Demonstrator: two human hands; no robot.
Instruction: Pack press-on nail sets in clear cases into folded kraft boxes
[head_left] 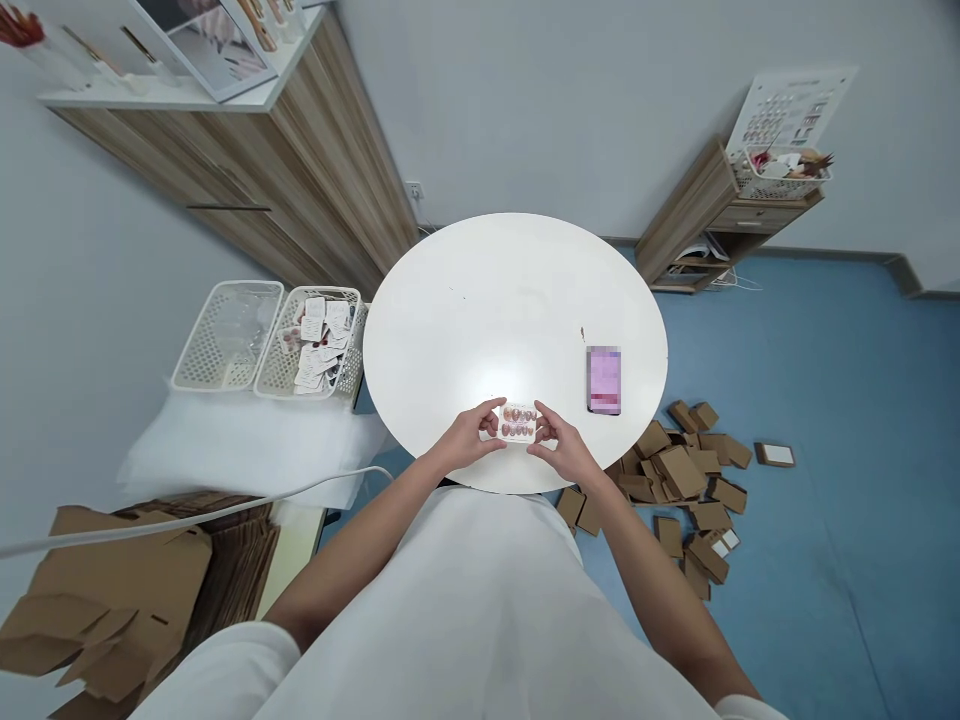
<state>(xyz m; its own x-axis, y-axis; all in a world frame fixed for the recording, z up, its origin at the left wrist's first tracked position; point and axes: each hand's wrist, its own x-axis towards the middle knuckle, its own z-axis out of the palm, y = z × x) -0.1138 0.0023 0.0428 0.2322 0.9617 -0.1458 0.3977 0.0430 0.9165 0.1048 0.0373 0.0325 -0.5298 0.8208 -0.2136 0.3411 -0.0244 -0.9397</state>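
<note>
A small card of press-on nails (517, 423), with pinkish-brown nails in two rows, is held level near the front edge of the round white table (480, 280). My left hand (474, 436) grips its left side between thumb and fingers. On the opposite side, my right hand (561, 446) pinches the card's right edge in the same way. To the right of my hands lies a phone (604, 380) with a blurred pink screen. A tiny dark piece (582, 333) rests just beyond the phone.
Left of the table, one white basket (349, 375) holds several cards and another basket (187, 365) holds clear plastic. Flattened cardboard (135, 570) is stacked at lower left, with a white hose (300, 488) above it. Small brown boxes (682, 470) litter the floor at right.
</note>
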